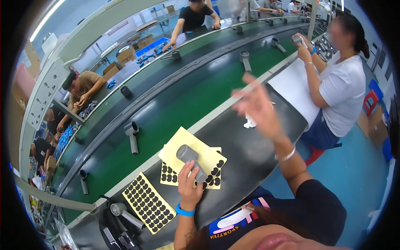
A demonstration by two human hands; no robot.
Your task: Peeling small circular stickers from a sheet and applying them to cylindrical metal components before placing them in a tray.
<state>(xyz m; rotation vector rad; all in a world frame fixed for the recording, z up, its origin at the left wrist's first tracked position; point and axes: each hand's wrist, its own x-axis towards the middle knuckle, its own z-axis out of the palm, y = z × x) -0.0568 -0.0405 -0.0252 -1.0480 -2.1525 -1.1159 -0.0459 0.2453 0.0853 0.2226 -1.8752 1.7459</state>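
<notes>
grey and small, a hair dryer (189, 160) lies near the middle of the frame, a bit low. the left hand (189, 185) has its fingers curled around the dryer's handle and holds it down on a plain yellow sheet (183, 143). under that sheet are more yellow sheets with black round stickers (170, 174) in rows. one more sticker sheet (148, 203) lies just to the lower left, well covered in black dots.

the right hand (256, 106) is up in the air in the upper middle right of the frame. it is blurry, and its fingers are spread open and hold nothing that shows. a small white scrap (249, 122) lies on the dark table (246, 154) just below it.

another grey dryer (121, 211) lies at the lower left, beside a black thing that is too dark to make out.

a long green belt (175, 112) runs from the lower left to the upper right. more grey dryers sit on it, well apart, and one (132, 135) is just left of the yellow sheets.

containers: a blue tray (151, 46) in the upper middle left holds small blue and dark parts (too small to tell what they are). brown cardboard boxes (125, 54) stand near it, and what is inside them does not show.

a person in a white shirt (343, 89) sits at the upper right and holds a dryer up. other people work on the far side of the belt at the left.
</notes>
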